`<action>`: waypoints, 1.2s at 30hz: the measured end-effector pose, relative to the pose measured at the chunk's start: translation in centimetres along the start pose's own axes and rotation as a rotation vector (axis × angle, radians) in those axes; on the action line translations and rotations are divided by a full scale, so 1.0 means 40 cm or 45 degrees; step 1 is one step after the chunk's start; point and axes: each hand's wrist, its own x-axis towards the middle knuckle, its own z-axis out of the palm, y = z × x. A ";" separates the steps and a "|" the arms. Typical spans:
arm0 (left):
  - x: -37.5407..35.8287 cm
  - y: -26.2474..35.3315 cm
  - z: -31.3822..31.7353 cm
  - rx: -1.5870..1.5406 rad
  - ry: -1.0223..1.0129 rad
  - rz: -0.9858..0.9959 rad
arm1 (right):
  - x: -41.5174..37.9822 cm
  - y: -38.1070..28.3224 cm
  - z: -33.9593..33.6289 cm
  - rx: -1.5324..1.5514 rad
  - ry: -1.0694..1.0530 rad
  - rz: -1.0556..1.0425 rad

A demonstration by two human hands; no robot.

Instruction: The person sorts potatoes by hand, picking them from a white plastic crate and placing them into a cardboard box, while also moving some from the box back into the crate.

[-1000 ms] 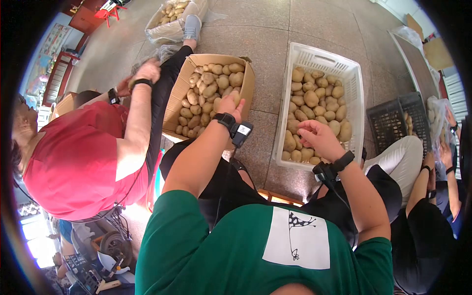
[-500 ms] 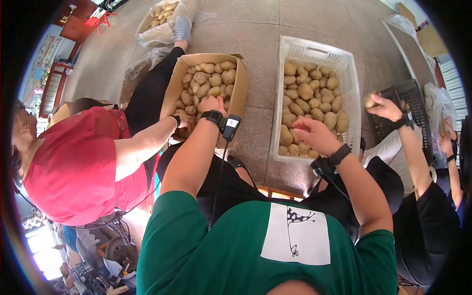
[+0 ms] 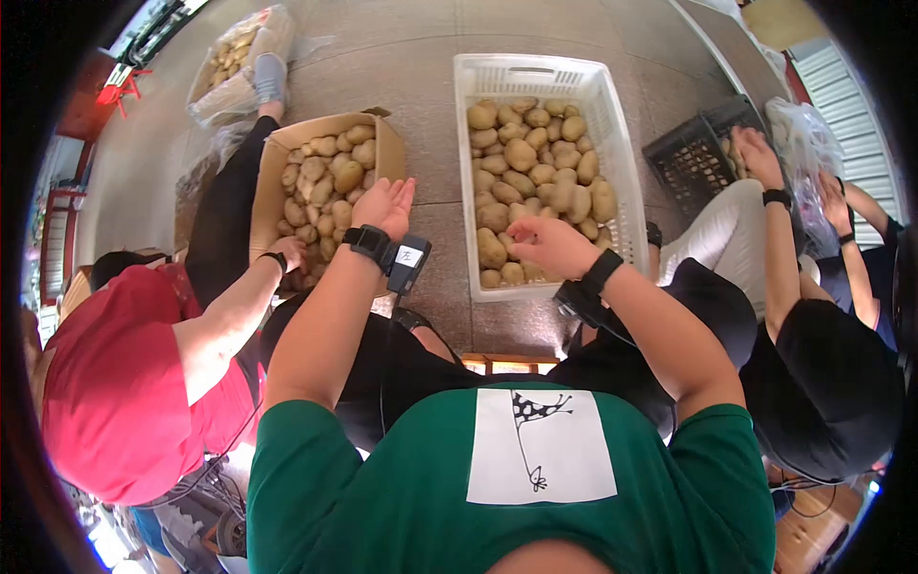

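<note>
Above the right edge of a cardboard box (image 3: 390, 148) filled with potatoes (image 3: 313, 169), my left hand (image 3: 384, 207) is open, its fingers stretched out and nothing visible in them. My right hand (image 3: 553, 246) hovers at the near part of a white plastic crate (image 3: 628, 191), over its potatoes (image 3: 519, 155). Its fingers are curved but apart, and no potato shows between them. A wrist strap with a small device sits on each of my wrists.
At the left, a person in red (image 3: 124, 383) has a hand (image 3: 289, 253) in the cardboard box. Another person's hand (image 3: 755, 158) is at a black crate (image 3: 684, 167) on the right. A lined box of potatoes (image 3: 277, 33) stands at the far left.
The view has shifted, so both containers appear further left. My left hand has come off the potatoes to the box's right edge and opened. The right-hand person's hand has lowered to the black crate.
</note>
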 end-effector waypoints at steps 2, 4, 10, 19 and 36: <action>-0.027 -0.018 0.024 0.049 -0.051 -0.093 | -0.007 -0.003 0.000 -0.094 0.018 -0.002; -0.054 -0.035 0.044 0.072 -0.077 -0.133 | -0.007 0.001 -0.003 -0.131 0.017 0.033; -0.061 -0.060 0.046 0.098 -0.165 -0.225 | 0.007 0.087 -0.029 -0.514 0.283 0.031; -0.085 -0.075 0.065 0.170 -0.122 -0.249 | 0.037 0.245 -0.111 -0.684 0.485 0.433; -0.102 -0.083 0.075 0.218 -0.120 -0.305 | 0.065 0.243 -0.126 -0.866 0.458 0.554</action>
